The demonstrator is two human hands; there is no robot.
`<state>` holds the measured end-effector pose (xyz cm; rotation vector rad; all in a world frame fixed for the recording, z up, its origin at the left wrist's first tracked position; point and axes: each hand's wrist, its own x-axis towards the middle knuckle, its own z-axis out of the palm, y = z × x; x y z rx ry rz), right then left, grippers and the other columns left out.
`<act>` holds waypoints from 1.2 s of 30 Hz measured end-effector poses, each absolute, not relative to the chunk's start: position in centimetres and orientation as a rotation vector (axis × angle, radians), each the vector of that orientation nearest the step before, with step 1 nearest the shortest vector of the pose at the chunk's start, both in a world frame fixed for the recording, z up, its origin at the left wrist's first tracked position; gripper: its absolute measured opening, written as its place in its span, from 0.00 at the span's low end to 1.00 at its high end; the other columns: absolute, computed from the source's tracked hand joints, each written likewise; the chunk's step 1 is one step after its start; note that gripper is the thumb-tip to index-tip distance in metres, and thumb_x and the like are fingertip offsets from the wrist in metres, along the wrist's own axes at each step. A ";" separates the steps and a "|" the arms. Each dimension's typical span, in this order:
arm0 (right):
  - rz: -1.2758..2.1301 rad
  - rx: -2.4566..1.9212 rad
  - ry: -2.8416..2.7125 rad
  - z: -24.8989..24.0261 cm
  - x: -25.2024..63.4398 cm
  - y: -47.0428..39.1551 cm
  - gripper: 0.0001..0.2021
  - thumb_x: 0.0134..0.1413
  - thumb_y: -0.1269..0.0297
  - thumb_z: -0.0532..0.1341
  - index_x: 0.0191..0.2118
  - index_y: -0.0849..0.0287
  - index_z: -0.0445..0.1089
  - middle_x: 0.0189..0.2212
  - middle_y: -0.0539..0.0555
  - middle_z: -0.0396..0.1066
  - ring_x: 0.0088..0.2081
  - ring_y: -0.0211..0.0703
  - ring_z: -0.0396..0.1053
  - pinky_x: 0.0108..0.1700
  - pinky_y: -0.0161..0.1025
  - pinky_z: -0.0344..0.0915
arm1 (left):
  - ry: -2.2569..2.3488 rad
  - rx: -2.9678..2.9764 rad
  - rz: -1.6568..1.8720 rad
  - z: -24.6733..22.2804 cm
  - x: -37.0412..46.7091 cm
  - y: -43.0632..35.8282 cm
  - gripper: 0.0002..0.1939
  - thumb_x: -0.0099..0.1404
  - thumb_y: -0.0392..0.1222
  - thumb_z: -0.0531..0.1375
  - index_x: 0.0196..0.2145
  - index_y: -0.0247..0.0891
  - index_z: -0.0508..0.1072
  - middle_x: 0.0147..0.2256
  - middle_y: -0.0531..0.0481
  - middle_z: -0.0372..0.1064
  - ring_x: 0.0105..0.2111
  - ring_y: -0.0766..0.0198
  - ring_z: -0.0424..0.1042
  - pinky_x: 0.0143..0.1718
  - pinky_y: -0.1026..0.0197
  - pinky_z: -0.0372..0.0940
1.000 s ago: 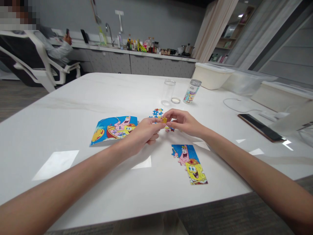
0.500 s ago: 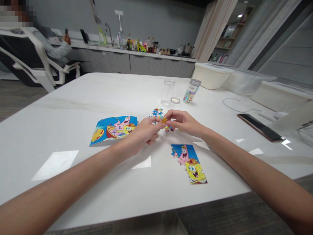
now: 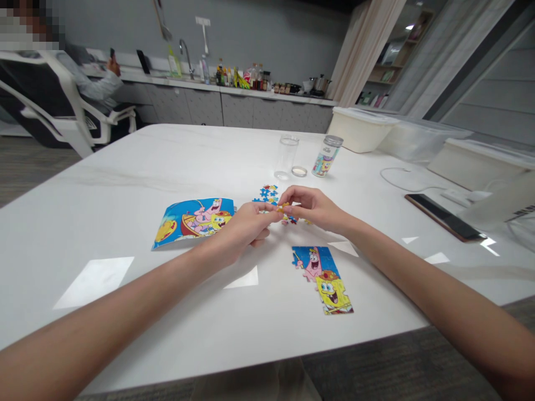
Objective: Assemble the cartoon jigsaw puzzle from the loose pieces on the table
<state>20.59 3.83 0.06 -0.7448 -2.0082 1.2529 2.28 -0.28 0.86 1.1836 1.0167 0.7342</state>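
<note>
My left hand [image 3: 251,224] and my right hand [image 3: 311,207] meet above the table, fingertips pinched on a small orange-yellow puzzle piece [image 3: 284,206] between them. Behind and beneath the fingers lies a pile of loose puzzle pieces [image 3: 267,193], partly hidden by both hands. Closer to me, a joined section of the puzzle [image 3: 330,284] shows a pink starfish and a yellow sponge character. To the left of my left hand rests a curled picture sheet [image 3: 192,220] with the same characters on blue; my wrist covers its lower right part.
Beyond the hands stand a clear jar [image 3: 286,157], a round lid [image 3: 299,171] and a printed canister [image 3: 327,156]. A phone [image 3: 445,217], a white cable and plastic bins [image 3: 361,129] are at the right. A person sits in an office chair [image 3: 67,100] at the back left.
The orange-yellow piece has turned between my fingertips, showing less of its face. My fingers have shifted slightly; the other things lie as before.
</note>
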 end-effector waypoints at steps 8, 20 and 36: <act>1.326 -0.692 -1.925 0.0 20.7 3.8 0.12 0.49 0.63 0.67 0.36 0.59 0.64 0.34 0.49 0.64 0.34 0.36 0.65 0.32 0.34 0.64 | 0.992 1.174 0.806 1.2 2.2 -0.3 0.09 0.67 0.39 0.55 0.28 0.37 0.64 0.19 0.63 0.37 0.15 0.76 0.38 0.17 0.66 0.34; 1.498 -0.742 -1.696 0.1 20.8 4.1 0.08 0.49 0.67 0.66 0.36 0.60 0.70 0.26 0.47 0.67 0.25 0.32 0.62 0.28 0.33 0.60 | 1.054 1.227 0.779 0.7 2.4 -0.3 0.04 0.62 0.30 0.56 0.35 0.37 0.66 0.14 0.66 0.40 0.13 0.77 0.40 0.16 0.68 0.40; 1.867 -1.021 -1.202 0.4 24.1 7.1 0.08 0.51 0.74 0.61 0.39 0.65 0.71 0.20 0.45 0.61 0.21 0.29 0.58 0.22 0.27 0.60 | 1.270 1.927 0.748 0.4 1.5 0.2 0.04 0.62 0.34 0.52 0.35 0.38 0.63 0.17 0.60 0.54 0.14 0.73 0.50 0.18 0.68 0.47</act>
